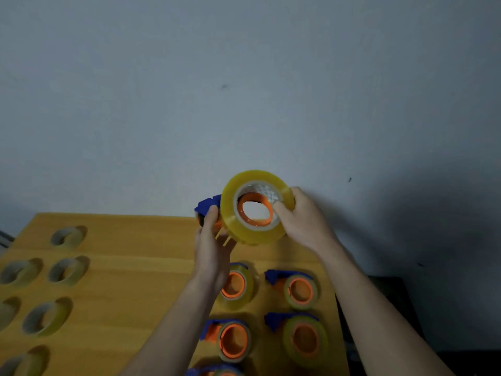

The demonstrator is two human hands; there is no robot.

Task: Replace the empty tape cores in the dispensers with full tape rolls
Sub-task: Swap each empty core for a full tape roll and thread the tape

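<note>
I hold a blue and orange tape dispenser (206,206) up in front of the wall, above the back edge of the wooden table (135,256). A full yellowish tape roll (230,213) sits around the dispenser's orange hub (267,206). My left hand (211,251) grips the dispenser's handle side from below. My right hand (303,218) clasps the roll's right rim, one finger inside the core. The dispenser's body is mostly hidden behind the roll.
Several loaded blue and orange dispensers (295,290) lie on the table's right part under my arms. Several loose tape rolls (69,236) lie on the left part. A dark surface (390,308) lies beyond the table's right edge. The grey wall (244,90) is close behind.
</note>
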